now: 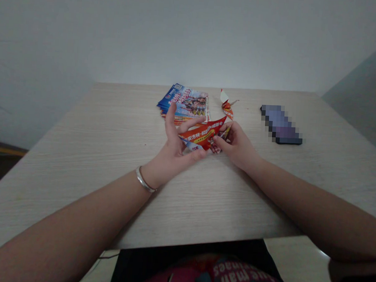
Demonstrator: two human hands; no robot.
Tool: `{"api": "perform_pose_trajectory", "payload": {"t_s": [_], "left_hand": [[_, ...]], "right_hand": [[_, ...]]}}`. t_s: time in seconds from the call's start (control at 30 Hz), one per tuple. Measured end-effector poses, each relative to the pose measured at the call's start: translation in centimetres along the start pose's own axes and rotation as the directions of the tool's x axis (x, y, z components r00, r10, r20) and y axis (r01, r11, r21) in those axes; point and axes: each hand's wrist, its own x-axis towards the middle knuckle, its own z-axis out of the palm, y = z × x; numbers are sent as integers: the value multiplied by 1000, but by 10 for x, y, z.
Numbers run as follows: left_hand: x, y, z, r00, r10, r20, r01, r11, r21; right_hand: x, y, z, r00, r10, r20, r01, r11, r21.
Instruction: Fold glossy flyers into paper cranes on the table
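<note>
A folded sheet of printed paper [200, 135], mostly red and orange with white and yellow lettering, is held between my two hands above the table. My left hand [176, 151] holds its left end, thumb along the lower edge and some fingers behind, with one finger raised. A silver bangle [144, 180] circles the left wrist. On the right side, my right hand [237, 145] pinches the paper between thumb and fingers. Just beyond the hands lies a folded paper figure [227, 107] in orange and white, resembling an origami crane.
Behind my left hand is a stack of printed flyers [185, 100], blue on top. A phone [281, 124] with a blurred screen lies to the right. The pale wooden table [107, 125] meets a white wall [192, 37] at its back edge.
</note>
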Motion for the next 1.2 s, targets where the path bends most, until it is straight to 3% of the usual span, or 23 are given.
{"api": "perform_pose_trajectory", "payload": {"t_s": [0.07, 0.17, 0.4, 0.63, 0.8, 1.0, 1.1, 1.2], "left_hand": [[1, 0, 1, 994, -89, -71, 87, 996, -29], [5, 2, -1, 985, -136, -104, 149, 980, 132], [6, 4, -1, 994, 34, -105, 7, 930, 368], [7, 2, 1, 948, -185, -258, 224, 966, 131], [7, -1, 0, 929, -135, -345, 228, 942, 246], [5, -2, -3, 981, -17, -194, 88, 929, 360], [5, -1, -6, 1000, 19, -21, -10, 925, 380], [5, -1, -10, 986, 18, 164, -79, 924, 374]], "right_hand": [[0, 1, 1, 1000, -17, -10, 17, 1000, 1], [0, 2, 3, 999, -31, 5, 31, 999, -12], [-1, 3, 4, 998, -2, 61, 1, 1000, 21], [-2, -2, 5, 999, -18, 31, 18, 1000, -19], [-3, -6, 8, 999, -36, -2, 36, 999, 6], [0, 2, 6, 1000, 2, -16, -2, 1000, 0], [1, 5, 4, 999, 7, -33, -7, 1000, -16], [0, 5, 3, 1000, 10, -26, -12, 999, -50]]}}
